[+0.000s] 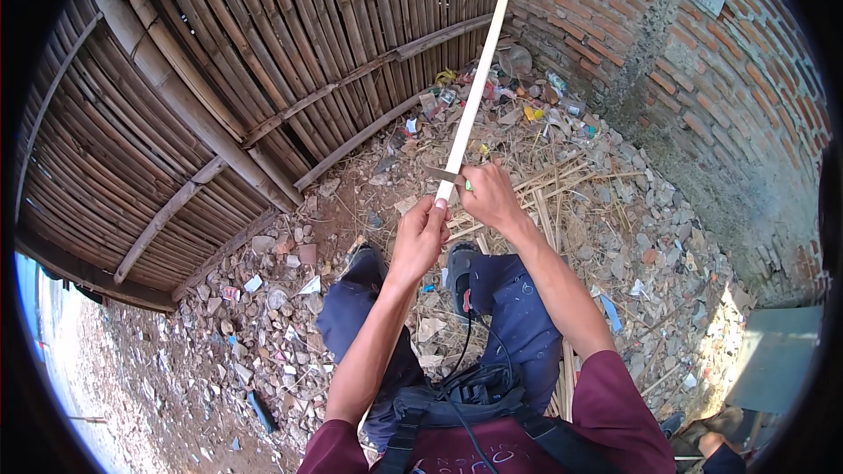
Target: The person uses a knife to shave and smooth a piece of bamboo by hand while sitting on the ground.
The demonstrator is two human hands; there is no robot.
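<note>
My left hand [420, 237] grips the near end of a long pale bamboo strip [479, 79] that points up and away toward the bamboo fence. My right hand [488, 195] holds a small knife [442, 175] with a green handle, its blade laid across the strip just above my left thumb. Both hands are close together above my knees. My legs in dark blue trousers [518, 316] and dark shoes [459, 265] are below them.
A woven bamboo fence [219, 79] stands at left and ahead, a red brick wall [702, 79] at right. The ground is rubble, stones and litter, with a pile of bamboo strips and shavings [562, 193] by my right leg. A dark bag [465, 399] hangs at my chest.
</note>
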